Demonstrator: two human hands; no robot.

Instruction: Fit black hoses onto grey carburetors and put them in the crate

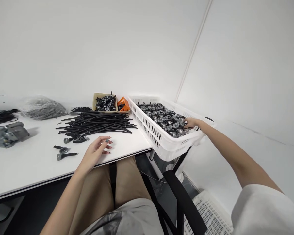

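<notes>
Sleeve (264, 209), lower right: right hand (191, 123) is laid on black parts (161, 117) in the crate (152, 133), grip perhaps loose, cannot be told; left hand (98, 149) is rested half-open, empty, mid-frame; parts are judged light, rigid, pinchable by the body

Assembly workshop, white worktable (26, 166), crate of identical parts (161, 143), heaped black rods (98, 122)

Materials and finishes, as seen on and beside the desk (26, 163).
The desk top is white, smooth and matt with a faint sheen. The white crate (147, 125) is moulded plastic with slotted walls, slightly glossy. The parts (166, 120) inside are black plastic with grey, metallic-looking faces. The black tubes (95, 123) are matt, rubber or plastic, cannot tell. The tan tray (95, 98) is matt, the orange basket (123, 104) is plastic, and the bag (42, 107) is clear crinkled film.
</notes>
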